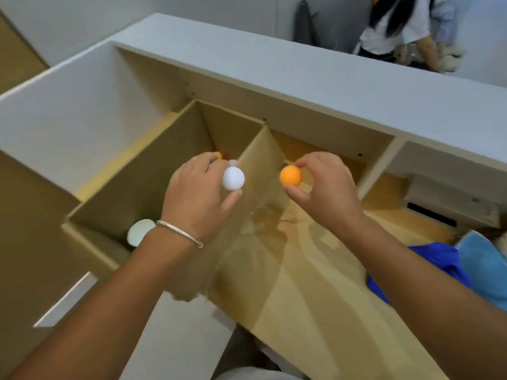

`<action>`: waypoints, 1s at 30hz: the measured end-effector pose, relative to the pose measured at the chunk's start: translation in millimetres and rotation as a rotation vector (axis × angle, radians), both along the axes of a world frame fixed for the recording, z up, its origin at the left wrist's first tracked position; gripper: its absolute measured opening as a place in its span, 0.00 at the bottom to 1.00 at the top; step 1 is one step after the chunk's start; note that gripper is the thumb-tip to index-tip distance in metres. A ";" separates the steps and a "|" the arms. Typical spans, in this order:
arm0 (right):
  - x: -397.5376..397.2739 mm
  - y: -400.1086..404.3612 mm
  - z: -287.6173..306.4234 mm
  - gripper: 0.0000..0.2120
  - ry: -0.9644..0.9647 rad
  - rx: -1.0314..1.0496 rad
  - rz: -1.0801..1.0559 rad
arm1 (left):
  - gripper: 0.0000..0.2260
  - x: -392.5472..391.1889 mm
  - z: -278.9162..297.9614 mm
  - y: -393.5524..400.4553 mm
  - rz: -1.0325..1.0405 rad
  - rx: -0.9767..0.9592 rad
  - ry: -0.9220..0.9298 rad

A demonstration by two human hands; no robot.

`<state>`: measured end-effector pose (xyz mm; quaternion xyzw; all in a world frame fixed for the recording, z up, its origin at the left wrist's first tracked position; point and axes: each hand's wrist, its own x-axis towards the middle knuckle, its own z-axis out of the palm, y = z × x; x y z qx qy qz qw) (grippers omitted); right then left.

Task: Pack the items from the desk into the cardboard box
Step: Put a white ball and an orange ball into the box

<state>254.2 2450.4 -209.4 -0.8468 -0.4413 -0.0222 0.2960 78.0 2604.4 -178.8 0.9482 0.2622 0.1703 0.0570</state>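
An open cardboard box (137, 171) stands on the left part of the wooden desk (315, 283). My left hand (197, 193) hovers over the box's right side and pinches a white ball (233, 179) between thumb and fingers. My right hand (326, 185) is above the desk, just right of the box's flap, and holds an orange ball (290, 175) at its fingertips. Inside the box lie a white round object (138, 231) near my left wrist, and part of a small orange ball (218, 154) and a small white ball (233, 162) behind my left hand.
A grey partition wall (301, 86) runs along the back of the desk. Blue cloth (444, 267) and a light blue item (485, 264) lie at the desk's right. A white device (450, 204) sits at the right back. A person (397, 28) stands beyond the partition.
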 end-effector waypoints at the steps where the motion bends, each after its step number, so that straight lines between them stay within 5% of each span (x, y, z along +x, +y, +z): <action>1: -7.4 18.0 6.5 0.17 -0.003 0.023 0.024 | 0.16 -14.6 3.7 11.3 0.034 0.001 -0.002; 9: -65.4 129.9 22.6 0.20 -0.019 0.072 0.171 | 0.21 -97.7 9.8 76.8 0.197 -0.015 0.031; 15: -77.6 136.5 5.5 0.22 0.001 0.023 0.146 | 0.24 -102.1 1.2 90.5 0.150 -0.043 0.041; 30: 19.8 -96.4 -29.6 0.25 0.000 -0.102 -0.317 | 0.23 51.6 -13.7 -54.0 -0.303 -0.045 0.072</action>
